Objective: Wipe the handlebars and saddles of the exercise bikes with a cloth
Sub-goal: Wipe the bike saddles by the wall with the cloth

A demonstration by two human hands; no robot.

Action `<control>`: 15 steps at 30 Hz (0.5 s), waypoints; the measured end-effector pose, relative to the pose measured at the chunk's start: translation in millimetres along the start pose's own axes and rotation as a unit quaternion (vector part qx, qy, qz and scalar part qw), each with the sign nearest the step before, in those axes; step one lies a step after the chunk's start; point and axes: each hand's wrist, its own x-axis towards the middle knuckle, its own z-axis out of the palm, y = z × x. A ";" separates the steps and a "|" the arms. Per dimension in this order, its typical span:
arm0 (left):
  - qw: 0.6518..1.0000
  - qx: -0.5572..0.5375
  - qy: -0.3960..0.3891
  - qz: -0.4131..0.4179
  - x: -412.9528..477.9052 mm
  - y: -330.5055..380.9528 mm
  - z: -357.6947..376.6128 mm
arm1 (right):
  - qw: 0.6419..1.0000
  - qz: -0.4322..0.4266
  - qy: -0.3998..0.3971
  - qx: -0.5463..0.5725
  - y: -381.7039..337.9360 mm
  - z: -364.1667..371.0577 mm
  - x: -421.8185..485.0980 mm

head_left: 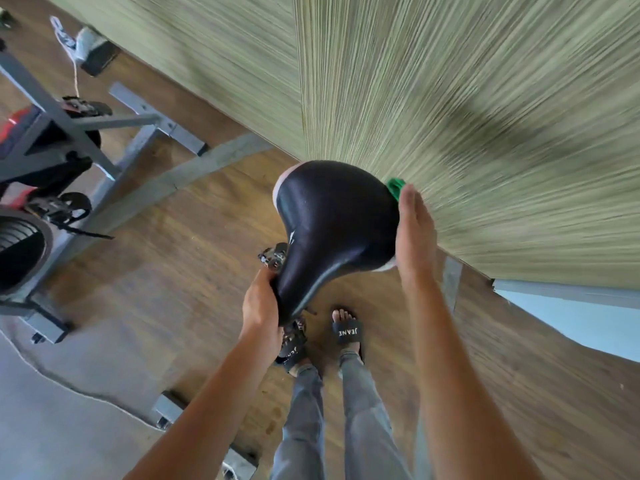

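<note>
While the person is leaning over the bike, the scene is reading as follows.

Saddle: the black saddle [332, 223] is sitting in the middle of the view, above the wooden floor [194, 258], with its wide rear end pointing toward the green wall [450, 98] and its narrow nose pointing back toward the person.

Cloth: a green cloth [396, 187] is showing only as a small corner at the saddle's rear right edge, just beyond the right hand's fingertips; the rest is lying hidden between palm and saddle.

Right hand: the right hand [414, 233] is lying flat against the saddle's right side, its fingers [408, 199] stretching out straight and pressing the cloth to the cover rather than curling round it.

Left hand: the left hand [259, 306] is gripping the saddle's nose, its fingers wrapping under the tip and out of sight.

Clamp: the metal saddle clamp [273, 258] is peeking out just below the saddle's left edge, just above the left hand.

Feet: two feet in black slides [346, 332] are standing on the floor directly beneath the saddle, below grey trouser legs.

Other bike: a second exercise bike [52, 140] with a grey frame and black pedals is standing well apart, at the left edge of the floor.

Mat: a grey mat [52, 393] is covering the floor's lower left corner.
</note>
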 end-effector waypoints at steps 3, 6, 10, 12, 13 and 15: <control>1.000 0.011 -0.003 0.003 -5.6 4.9 1.4 | 0.960 -0.048 -0.146 -0.236 -36.6 10.5 35.0; 1.000 0.007 -0.007 -0.013 -4.0 6.2 2.2 | 0.867 -0.125 -0.281 -0.391 -74.4 54.4 59.8; 0.999 -0.038 -0.003 -0.030 -6.2 8.9 3.3 | 0.684 -0.265 -0.387 -0.559 -87.7 118.5 63.0; 0.995 -0.085 -0.007 -0.057 -6.8 10.4 0.4 | 0.570 -0.343 -0.408 -0.625 -89.1 132.8 58.6; 0.990 -0.118 -0.024 -0.079 -6.1 11.4 -3.1 | 0.519 -0.376 -0.416 -0.644 -88.4 136.2 57.3; 0.972 -0.187 -0.081 -0.116 -5.2 13.5 -10.8 | 0.434 -0.431 -0.426 -0.666 -85.3 136.9 53.6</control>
